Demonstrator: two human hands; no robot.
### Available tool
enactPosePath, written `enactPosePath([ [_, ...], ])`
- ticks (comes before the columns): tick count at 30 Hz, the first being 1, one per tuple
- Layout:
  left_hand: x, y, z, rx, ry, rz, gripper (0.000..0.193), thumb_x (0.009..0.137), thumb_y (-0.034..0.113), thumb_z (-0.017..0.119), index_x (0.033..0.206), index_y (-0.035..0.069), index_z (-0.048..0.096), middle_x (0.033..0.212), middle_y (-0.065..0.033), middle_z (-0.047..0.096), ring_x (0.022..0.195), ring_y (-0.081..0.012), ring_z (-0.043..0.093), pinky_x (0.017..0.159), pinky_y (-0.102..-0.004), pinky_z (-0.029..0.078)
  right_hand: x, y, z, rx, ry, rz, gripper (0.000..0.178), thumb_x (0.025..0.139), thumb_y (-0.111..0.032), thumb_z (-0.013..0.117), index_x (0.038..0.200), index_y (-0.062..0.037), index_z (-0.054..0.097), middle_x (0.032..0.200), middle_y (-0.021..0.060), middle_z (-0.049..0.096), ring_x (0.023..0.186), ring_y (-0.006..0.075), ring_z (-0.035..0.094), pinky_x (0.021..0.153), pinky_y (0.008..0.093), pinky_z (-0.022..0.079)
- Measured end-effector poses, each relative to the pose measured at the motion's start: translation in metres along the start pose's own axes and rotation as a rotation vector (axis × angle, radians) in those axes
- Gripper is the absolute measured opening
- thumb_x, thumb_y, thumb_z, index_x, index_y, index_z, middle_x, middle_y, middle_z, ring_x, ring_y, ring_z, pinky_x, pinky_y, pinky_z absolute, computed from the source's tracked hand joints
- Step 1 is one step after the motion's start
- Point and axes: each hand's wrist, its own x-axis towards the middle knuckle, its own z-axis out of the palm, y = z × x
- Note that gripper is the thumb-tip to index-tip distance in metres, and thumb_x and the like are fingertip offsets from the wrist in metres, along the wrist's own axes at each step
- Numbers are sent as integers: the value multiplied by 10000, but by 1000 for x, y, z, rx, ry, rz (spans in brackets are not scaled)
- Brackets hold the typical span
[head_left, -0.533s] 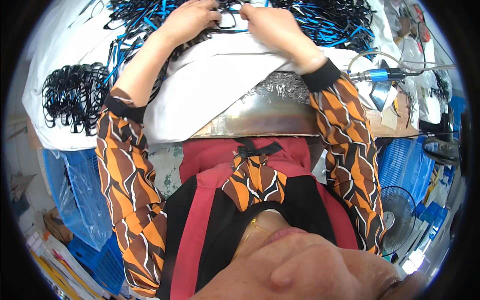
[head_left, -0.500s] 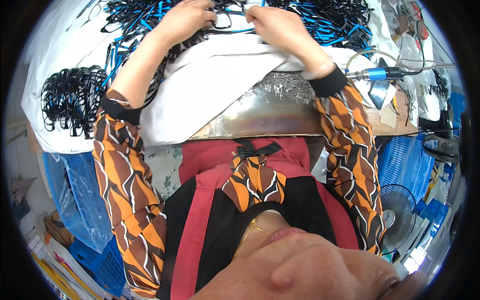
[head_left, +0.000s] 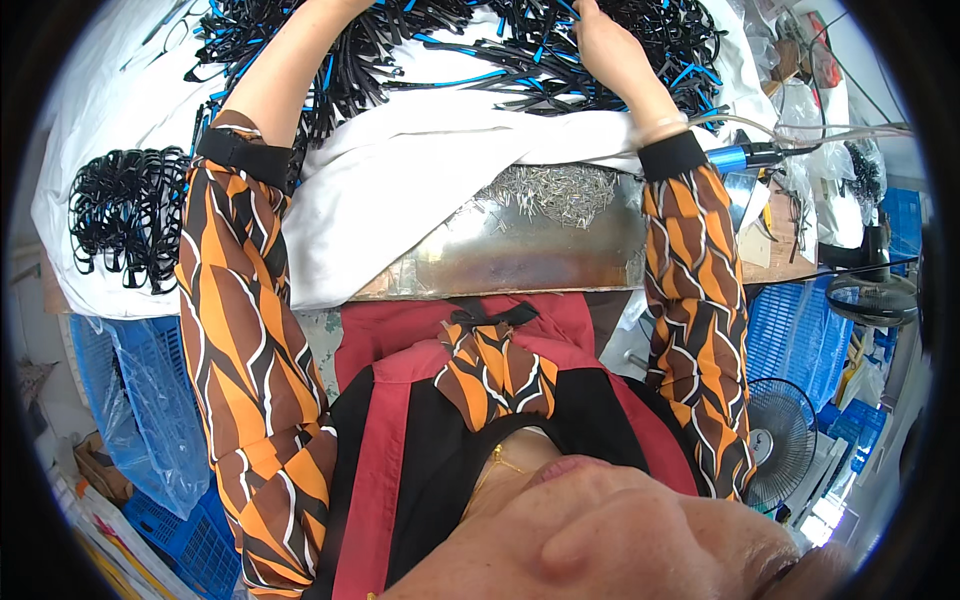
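Note:
My left hand (head_left: 340,6) reaches the top edge of the view; only its wrist and back show, and its fingers are cut off. My right hand (head_left: 612,48) is over the far part of the pile, with its fingers closed together at the top edge. What they hold, if anything, is hardly visible. Beneath and between both hands lies a large heap of black and blue eyeglass temples (head_left: 520,80). At the far left sits a separate bundle of black eyeglass frames (head_left: 130,215).
White cloth (head_left: 400,170) covers much of the table and part of a metal tray (head_left: 520,250) with small metal pins (head_left: 560,190). A blue powered screwdriver (head_left: 735,158) lies by my right wrist. Blue crates (head_left: 800,325) and a fan (head_left: 780,440) stand below.
Both hands have moved farther away toward the top edge, and the left fingers have left the view. The eyeglass frame between them is no longer visible. The view has shifted slightly.

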Motion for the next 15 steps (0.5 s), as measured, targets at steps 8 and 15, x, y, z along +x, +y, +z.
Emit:
enactPosePath([
  [8, -21, 63, -37, -809, 4, -355, 162, 1079, 153, 444, 1098, 71, 582, 805, -4, 574, 645, -103, 568, 605, -256, 465, 12, 8, 9, -218, -138, 66, 292, 890, -174, 679, 1113, -17, 573, 910, 207, 711, 915, 403, 708, 775, 512, 549],
  [15, -138, 128, -88, -1529, -627, -646, 480, 1087, 434, 489, 1234, -8, 601, 998, 2, 594, 765, -111, 558, 806, -303, 500, 0, -19, -45, 33, 739, -123, 164, 974, -53, 567, 1123, -83, 629, 1031, 141, 638, 977, 365, 660, 788, 462, 535],
])
